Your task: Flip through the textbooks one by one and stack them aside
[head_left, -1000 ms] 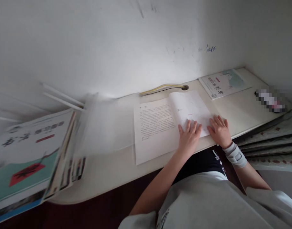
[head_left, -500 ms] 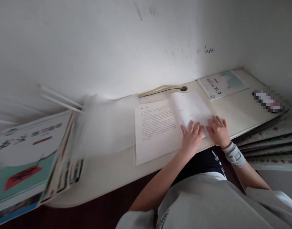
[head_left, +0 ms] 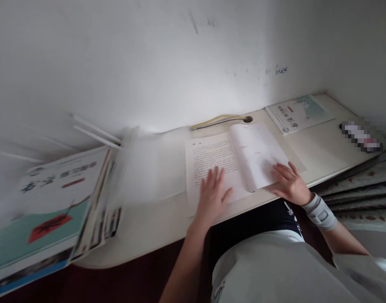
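Observation:
An open book (head_left: 262,147) lies on the white desk, with lines of print on its left page and little print on the curved right page. Over the lower part of the left page is my left hand (head_left: 212,193), fingers spread and slightly blurred; whether it touches the paper I cannot tell. My right hand (head_left: 289,183) is at the lower right edge of the book, its fingers stretched out over the page's corner. A grey wrist strap (head_left: 320,211) is wound round my right wrist.
A stack of books (head_left: 54,210) stands at the left end of the desk (head_left: 142,235). At the back right lies a thin workbook (head_left: 298,113), with a blurred-out phone-like object (head_left: 361,136) beyond. A yellow cable (head_left: 218,118) runs along the wall to a hole. Curtain folds (head_left: 363,189) hang at the right.
My left hand has moved left from the right page's lower part onto the left page. My right hand stays near the book's right corner. The view has shifted slightly.

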